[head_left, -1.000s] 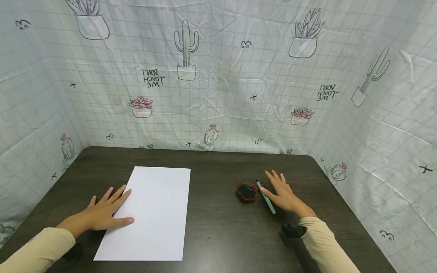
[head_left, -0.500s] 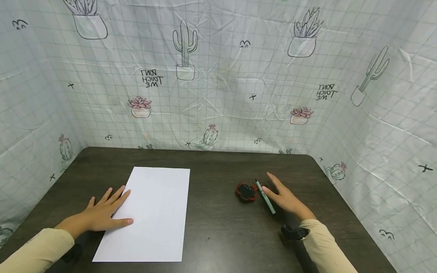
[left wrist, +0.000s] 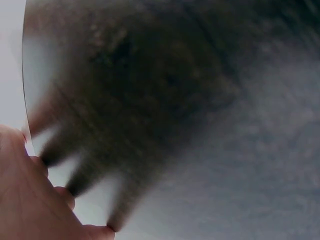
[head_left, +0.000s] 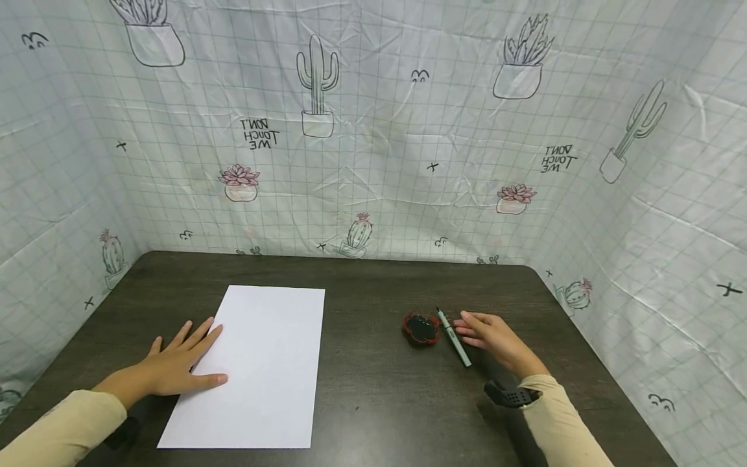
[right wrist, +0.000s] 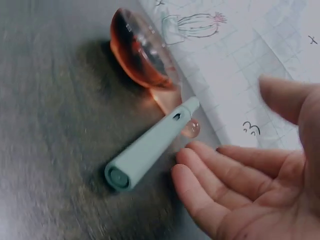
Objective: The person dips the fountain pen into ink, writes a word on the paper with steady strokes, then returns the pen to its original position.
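A pale cloth printed with a grid and potted cacti hangs behind and along both sides of a dark table. A white sheet of paper lies flat on the left half of the tabletop, its short edges running nearly crosswise. Two beige sleeves come in from the lower corners. The left hand rests palm down at the paper's left edge, fingers spread and reaching forward, thumb stretched out across the white surface; it presses flat and clasps nothing. The right hand is turned on its side, palm facing inward, the thumb uppermost and held apart from the fingers, which lie close together and slightly bent; nothing is between them. A black band circles that wrist. A red-rimmed dish, dark inside, sits left of the right hand, well apart from the paper. Between dish and hand lies a pale green pen, slanting with its dark tip at the far left end; the right fingertips are just beside it, and the right wrist view shows a gap between them. That view also shows a small clear knob next to the pen's far end.
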The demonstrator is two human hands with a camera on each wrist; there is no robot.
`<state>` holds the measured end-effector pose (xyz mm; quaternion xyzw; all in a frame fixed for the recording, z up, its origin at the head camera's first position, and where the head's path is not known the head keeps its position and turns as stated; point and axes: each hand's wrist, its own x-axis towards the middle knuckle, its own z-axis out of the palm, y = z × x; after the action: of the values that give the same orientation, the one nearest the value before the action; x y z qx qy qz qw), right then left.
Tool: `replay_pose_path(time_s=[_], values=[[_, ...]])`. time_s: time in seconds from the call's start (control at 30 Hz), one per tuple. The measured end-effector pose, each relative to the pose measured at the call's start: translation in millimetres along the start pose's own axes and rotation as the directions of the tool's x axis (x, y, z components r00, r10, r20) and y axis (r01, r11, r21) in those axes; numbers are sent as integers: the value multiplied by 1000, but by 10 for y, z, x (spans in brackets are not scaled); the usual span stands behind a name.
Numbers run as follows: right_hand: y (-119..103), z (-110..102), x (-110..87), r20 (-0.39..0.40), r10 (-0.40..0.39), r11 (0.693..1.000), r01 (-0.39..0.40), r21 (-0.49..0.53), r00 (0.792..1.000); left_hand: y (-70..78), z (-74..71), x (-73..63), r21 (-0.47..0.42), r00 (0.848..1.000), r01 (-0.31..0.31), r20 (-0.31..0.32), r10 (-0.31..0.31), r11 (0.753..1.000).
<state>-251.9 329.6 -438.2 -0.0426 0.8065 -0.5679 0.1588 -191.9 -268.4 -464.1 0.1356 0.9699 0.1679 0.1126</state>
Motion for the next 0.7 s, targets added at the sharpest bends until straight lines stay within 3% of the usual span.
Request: replay_pose_path(time_s=[0.2,0.7], values=[[13,73,35,-70,56,998,-55,26,996,16,-6,-4,-1,1000,4,-1,-4,1000],[-32,253,145,-212,13,975,-59,-213,977,35,-26,-6,7,1000,20,5,-20,1000]])
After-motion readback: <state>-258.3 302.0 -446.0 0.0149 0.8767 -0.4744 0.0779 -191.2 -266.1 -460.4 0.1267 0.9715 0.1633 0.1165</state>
